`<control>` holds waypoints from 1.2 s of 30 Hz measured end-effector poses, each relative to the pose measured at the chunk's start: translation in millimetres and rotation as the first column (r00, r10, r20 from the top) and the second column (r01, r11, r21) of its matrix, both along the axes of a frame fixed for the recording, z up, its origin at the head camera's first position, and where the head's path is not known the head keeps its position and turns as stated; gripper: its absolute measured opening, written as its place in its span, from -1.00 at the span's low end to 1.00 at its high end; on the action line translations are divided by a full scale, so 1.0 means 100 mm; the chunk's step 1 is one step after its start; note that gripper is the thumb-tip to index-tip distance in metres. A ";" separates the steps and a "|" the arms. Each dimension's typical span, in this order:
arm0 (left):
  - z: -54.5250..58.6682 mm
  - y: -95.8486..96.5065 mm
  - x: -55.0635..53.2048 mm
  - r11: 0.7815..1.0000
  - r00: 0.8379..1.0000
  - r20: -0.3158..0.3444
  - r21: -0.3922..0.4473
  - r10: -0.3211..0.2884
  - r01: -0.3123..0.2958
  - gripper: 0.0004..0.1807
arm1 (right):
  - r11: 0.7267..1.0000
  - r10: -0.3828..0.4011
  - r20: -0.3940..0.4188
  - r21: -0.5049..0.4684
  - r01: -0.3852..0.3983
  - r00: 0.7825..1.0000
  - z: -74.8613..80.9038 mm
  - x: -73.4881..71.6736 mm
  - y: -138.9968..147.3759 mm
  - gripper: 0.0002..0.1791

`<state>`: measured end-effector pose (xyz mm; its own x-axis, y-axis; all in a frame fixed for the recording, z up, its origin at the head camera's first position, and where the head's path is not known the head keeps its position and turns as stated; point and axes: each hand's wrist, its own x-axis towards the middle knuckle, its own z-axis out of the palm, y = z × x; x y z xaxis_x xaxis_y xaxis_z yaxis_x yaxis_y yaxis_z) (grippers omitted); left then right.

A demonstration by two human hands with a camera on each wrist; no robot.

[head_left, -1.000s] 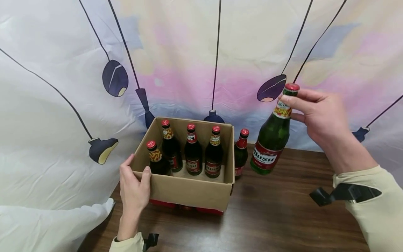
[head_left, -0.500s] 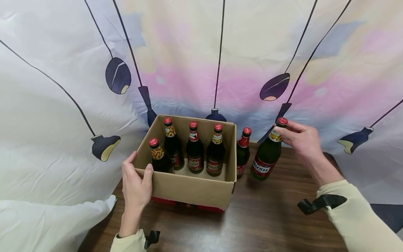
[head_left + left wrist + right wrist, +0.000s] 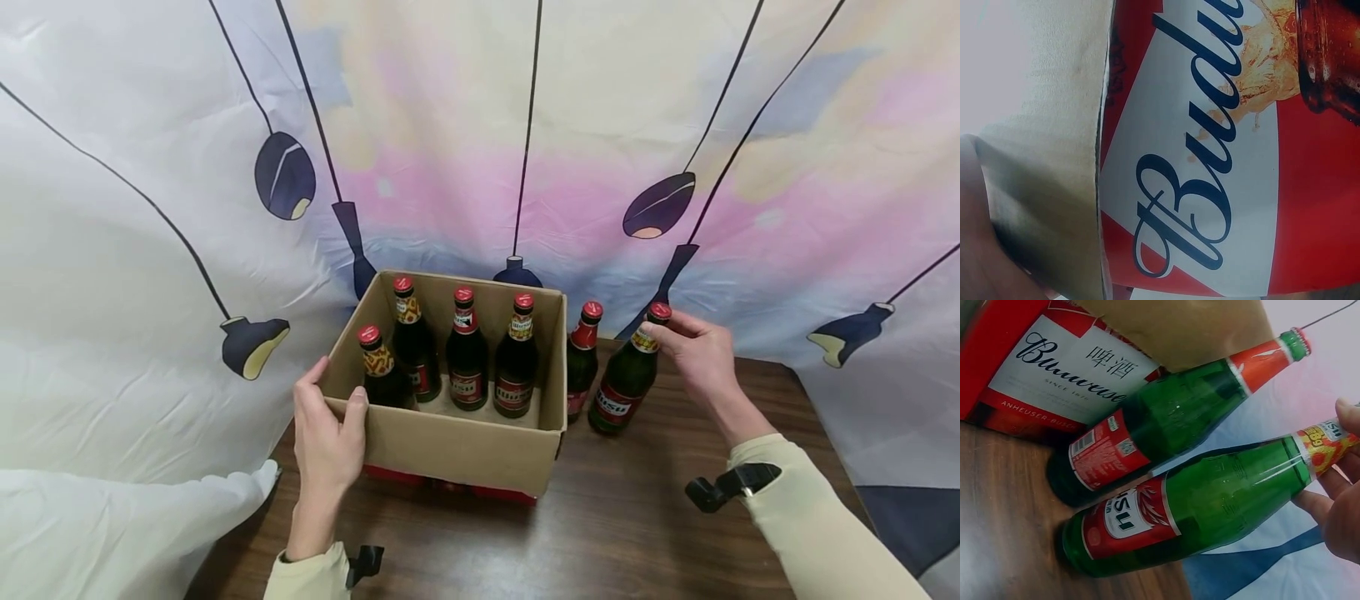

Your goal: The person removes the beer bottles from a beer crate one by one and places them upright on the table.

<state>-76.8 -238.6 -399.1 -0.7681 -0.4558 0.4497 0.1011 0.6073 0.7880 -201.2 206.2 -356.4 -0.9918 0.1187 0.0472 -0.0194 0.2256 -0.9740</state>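
Brown wood-grain table point(image 3: 615, 517) spreads beneath both hands, with a printed cloth point(image 3: 585, 125) hanging beyond them. Pinched at the neck by the right hand point(image 3: 701, 354), a green bottle point(image 3: 628, 379) reaches down to the table; whether its base touches, I cannot tell. Just beside it, on the left-hand side, stands a red-necked bottle point(image 3: 581, 367). Next comes an open carton point(image 3: 465, 446), its near corner gripped by the left hand point(image 3: 328, 437); beyond that hand, four capped bottles point(image 3: 467, 362) stand inside.
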 end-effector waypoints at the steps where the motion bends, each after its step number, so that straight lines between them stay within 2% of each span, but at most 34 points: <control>1: 0.00 0.00 0.00 1.000 1.000 0.001 0.000 0.001 -0.001 -0.31 | 1.000 -0.007 -0.001 -0.002 0.007 1.000 -0.02 0.00 -0.01 -0.35; 6: 0.02 0.00 0.01 1.000 1.000 0.006 -0.003 0.003 -0.003 -0.31 | 0.999 -0.036 0.015 0.021 0.036 0.999 -0.08 -0.01 -0.05 -0.34; 11: 0.01 0.01 0.01 1.000 1.000 0.009 -0.004 0.004 -0.004 -0.31 | 0.998 -0.057 0.019 -0.001 0.057 0.998 -0.13 -0.01 -0.09 -0.35; 30: 0.01 0.00 0.01 1.000 1.000 -0.003 -0.001 0.008 -0.008 -0.31 | 0.998 -0.061 0.003 0.017 0.061 0.998 -0.18 -0.01 -0.17 -0.39; 36: 0.00 0.01 0.01 1.000 1.000 -0.002 0.005 0.002 -0.002 -0.30 | 0.994 -0.022 0.033 0.111 0.019 0.999 -0.09 -0.01 -0.12 -0.32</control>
